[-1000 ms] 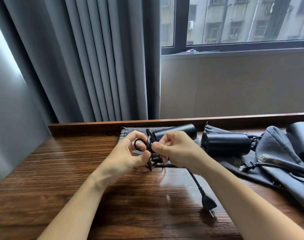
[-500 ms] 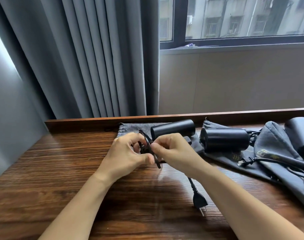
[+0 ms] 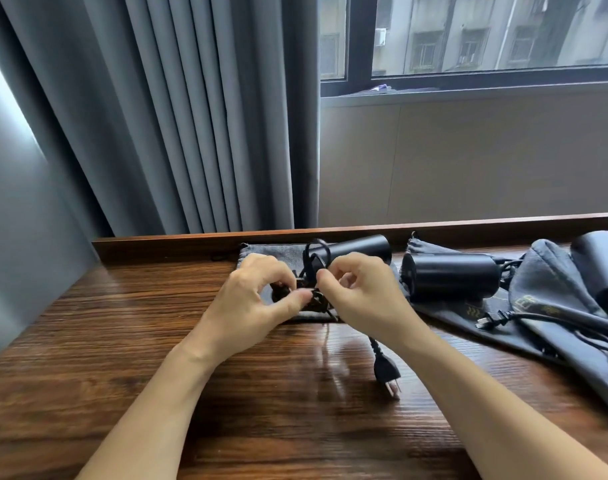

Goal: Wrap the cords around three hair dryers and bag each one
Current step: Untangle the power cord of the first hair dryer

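Observation:
Three black hair dryers lie along the back of the wooden table (image 3: 122, 358). The left dryer (image 3: 358, 249) rests on a grey bag (image 3: 271, 252). Its black cord (image 3: 313, 268) is bunched in front of it, and both hands pinch that bundle: my left hand (image 3: 257, 299) from the left, my right hand (image 3: 361, 296) from the right. The cord's plug (image 3: 385, 370) trails on the table below my right wrist. The middle dryer (image 3: 451, 276) and the right dryer (image 3: 597, 268) lie on more grey bags (image 3: 545, 271), their cords loose.
A second plug (image 3: 491, 320) and loose cords (image 3: 572, 320) sprawl over the bags at the right. A raised wooden ledge (image 3: 364, 230) borders the table's far edge. Grey curtains (image 3: 191, 116) hang behind at the left, a window (image 3: 486, 36) at the right.
Both hands have kept working the cord bundle in front of the left dryer. A loop of cord now stands up against the dryer's barrel, and the plug has drawn slightly closer.

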{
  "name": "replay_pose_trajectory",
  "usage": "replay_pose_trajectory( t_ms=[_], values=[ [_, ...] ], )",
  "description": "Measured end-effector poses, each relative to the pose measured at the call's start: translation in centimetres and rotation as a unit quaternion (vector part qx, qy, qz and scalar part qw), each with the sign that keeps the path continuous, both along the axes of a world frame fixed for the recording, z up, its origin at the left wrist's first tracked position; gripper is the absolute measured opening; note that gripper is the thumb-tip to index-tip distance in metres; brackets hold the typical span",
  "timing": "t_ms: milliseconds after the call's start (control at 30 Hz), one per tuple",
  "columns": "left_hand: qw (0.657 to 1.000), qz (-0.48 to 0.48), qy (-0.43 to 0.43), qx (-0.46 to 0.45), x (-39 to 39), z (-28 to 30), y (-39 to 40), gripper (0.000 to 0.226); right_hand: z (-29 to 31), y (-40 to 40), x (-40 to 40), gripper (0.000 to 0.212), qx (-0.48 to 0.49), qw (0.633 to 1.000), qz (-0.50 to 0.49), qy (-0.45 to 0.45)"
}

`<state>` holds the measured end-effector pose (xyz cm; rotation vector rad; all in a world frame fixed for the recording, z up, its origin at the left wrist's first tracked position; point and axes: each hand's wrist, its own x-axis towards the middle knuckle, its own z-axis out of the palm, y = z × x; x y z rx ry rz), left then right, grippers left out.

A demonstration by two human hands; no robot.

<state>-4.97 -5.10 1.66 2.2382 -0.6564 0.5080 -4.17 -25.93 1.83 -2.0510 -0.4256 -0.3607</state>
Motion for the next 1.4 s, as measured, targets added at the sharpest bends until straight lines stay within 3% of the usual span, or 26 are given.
replay_pose_trajectory(
  t_ms=[67,200,367,433,500,567,600,633,733,800,833,900,967,1000,1100,1233,1333,1400],
  values=[
    [0.999,0.009,0.010,-0.030,-0.2,0.0,0.1,0.016,0.1,-0.6,0.3,0.027,0.016,1.000,-0.013,0.022],
    [0.997,0.055,-0.043,0.014,0.1,-0.1,0.4,0.011,0.2,-1.3,0.4,0.021,0.025,0.999,-0.014,0.025],
    [0.977,0.152,-0.008,-0.147,0.5,0.2,0.4,0.019,0.1,-1.5,0.6,0.026,0.062,0.996,-0.006,0.057],
    [0.936,0.157,0.069,-0.307,0.9,0.4,0.3,0.024,0.0,-1.6,0.6,0.028,0.070,0.996,0.008,0.063],
    [0.856,0.129,0.154,-0.476,0.9,1.0,0.3,0.026,0.0,-1.6,0.6,0.029,0.078,0.995,0.015,0.062],
    [0.783,0.098,0.208,-0.578,0.9,1.5,0.4,0.026,-0.3,-1.4,0.7,0.030,0.093,0.993,0.018,0.066],
    [0.771,0.093,0.220,-0.591,0.9,1.6,0.5,0.025,-0.4,-1.4,0.7,0.029,0.100,0.993,0.019,0.064],
    [0.773,0.094,0.223,-0.586,0.8,1.6,0.4,0.025,-0.4,-1.3,0.5,0.028,0.104,0.993,0.019,0.057],
    [0.824,0.148,0.184,-0.515,0.8,1.4,0.1,0.023,-0.8,-0.8,-0.1,0.024,0.101,0.994,0.016,0.024],
    [0.818,0.163,0.176,-0.522,0.9,1.3,0.2,0.024,-1.2,-0.3,-0.5,0.017,0.101,0.994,0.026,0.022],
    [0.790,0.150,0.198,-0.560,0.9,1.4,0.3,0.025,-1.4,0.0,-0.7,0.016,0.109,0.993,0.037,0.035],
    [0.703,0.101,0.264,-0.652,0.9,1.7,0.6,0.022,-1.5,0.0,-1.0,0.034,0.098,0.991,0.069,0.058],
    [0.645,0.046,0.308,-0.698,0.6,2.0,0.8,0.021,-1.7,-0.1,-1.3,0.052,0.018,0.994,0.101,0.023],
    [0.644,0.026,0.321,-0.694,0.5,2.0,1.0,0.023,-1.8,-0.1,-1.5,0.053,-0.037,0.993,0.114,-0.018],
    [0.692,-0.038,0.336,-0.638,0.4,2.2,1.4,0.023,-1.9,-0.2,-2.1,0.035,-0.160,0.974,0.130,-0.096],
    [0.732,-0.064,0.346,-0.583,-0.1,2.9,2.0,0.029,-1.9,0.0,-2.3,0.044,-0.083,0.984,0.140,-0.074],
    [0.808,-0.023,0.387,-0.445,-0.3,3.1,2.6,0.019,-2.9,0.2,-1.0,0.020,-0.020,0.998,0.045,-0.035],
    [0.836,-0.032,0.412,-0.360,-0.5,3.1,3.0,0.014,-3.7,0.2,-0.2,0.017,-0.051,0.998,0.013,-0.024]
  ],
)
